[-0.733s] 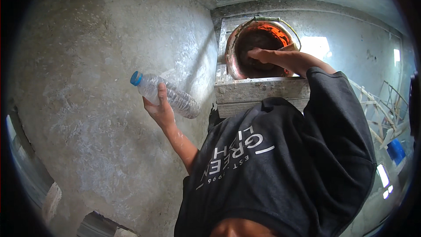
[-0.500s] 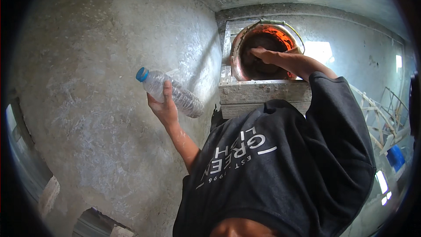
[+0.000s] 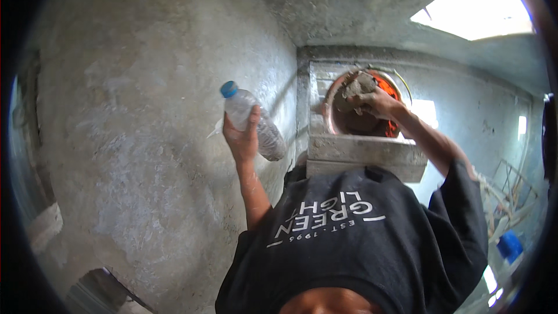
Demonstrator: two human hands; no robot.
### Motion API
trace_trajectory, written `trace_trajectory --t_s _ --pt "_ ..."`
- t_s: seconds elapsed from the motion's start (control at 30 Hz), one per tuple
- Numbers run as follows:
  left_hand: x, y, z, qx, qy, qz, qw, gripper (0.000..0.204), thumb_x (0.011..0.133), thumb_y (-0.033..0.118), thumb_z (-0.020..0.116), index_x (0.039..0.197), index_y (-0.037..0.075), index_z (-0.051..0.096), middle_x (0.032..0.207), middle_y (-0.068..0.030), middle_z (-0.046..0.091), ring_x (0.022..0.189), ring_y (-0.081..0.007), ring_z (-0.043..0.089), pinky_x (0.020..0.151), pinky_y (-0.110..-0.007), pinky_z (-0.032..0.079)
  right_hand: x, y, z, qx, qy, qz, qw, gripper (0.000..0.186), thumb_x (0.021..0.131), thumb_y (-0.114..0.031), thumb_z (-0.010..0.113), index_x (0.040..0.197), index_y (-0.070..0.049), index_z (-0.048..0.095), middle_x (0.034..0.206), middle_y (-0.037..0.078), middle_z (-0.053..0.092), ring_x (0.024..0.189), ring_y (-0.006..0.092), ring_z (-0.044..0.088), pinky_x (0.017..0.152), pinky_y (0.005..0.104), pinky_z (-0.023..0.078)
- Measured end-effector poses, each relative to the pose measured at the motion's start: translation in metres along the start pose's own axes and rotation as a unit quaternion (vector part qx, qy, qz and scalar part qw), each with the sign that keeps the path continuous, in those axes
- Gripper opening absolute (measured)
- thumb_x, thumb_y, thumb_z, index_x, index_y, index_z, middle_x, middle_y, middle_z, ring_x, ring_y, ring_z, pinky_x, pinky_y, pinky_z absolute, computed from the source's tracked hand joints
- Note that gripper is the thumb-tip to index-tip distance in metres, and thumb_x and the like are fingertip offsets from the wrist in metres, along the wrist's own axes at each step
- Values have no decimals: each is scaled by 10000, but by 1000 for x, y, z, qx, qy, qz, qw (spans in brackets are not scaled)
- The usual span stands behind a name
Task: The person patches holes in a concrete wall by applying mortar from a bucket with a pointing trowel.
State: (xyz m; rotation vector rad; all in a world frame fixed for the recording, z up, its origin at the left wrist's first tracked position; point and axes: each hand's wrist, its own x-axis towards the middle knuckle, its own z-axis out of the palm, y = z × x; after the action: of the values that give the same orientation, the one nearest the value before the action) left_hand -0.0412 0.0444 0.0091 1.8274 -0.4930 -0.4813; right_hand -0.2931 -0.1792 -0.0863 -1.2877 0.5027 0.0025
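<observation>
My left hand [image 3: 242,139] is wrapped round a clear plastic bottle [image 3: 271,138] with a blue cap, tilted with the cap to the upper left. Crinkles show along its side, and its lower end points toward the bucket. At the right, my right hand [image 3: 381,103] grips a wet-looking grey-brown lump [image 3: 358,85] like mortar or a soaked sponge; which one I cannot tell. The lump is over the mouth of a round bucket [image 3: 331,117] that is orange inside and smeared with grey. How deep the contents are is hidden.
The bucket stands on a grey, plank-like support [image 3: 366,150] in front of me. A rough plastered wall [image 3: 151,110] fills the left side. At far right are a light-coloured frame-like stack [image 3: 508,197] and a blue object [image 3: 510,247]. A bright opening [image 3: 476,6] lies at upper right.
My right hand has come up from inside the bucket and now holds the grey-brown lump. The bottle in my left hand has shifted right in the picture; the whole view has also moved.
</observation>
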Motion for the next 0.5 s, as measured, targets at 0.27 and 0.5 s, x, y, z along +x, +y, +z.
trace_trajectory --t_s 0.27,0.5 --pt "17 -13 -7 -7 1 6 1000 370 772 212 752 1058 35 597 903 -40 668 825 -123 629 767 -297 505 134 -106 57 79 152 -200 965 261 852 -75 668 1076 47 612 974 106 667 818 126 632 676 263 533" --pt "33 -21 -13 21 5 -33 999 468 735 318 781 1034 9 598 895 -124 690 816 -199 676 754 -335 524 355 -218 42 -277 434 -557 651 230 759 -94 704 988 -110 719 790 87 627 731 239 577 644 360 467"
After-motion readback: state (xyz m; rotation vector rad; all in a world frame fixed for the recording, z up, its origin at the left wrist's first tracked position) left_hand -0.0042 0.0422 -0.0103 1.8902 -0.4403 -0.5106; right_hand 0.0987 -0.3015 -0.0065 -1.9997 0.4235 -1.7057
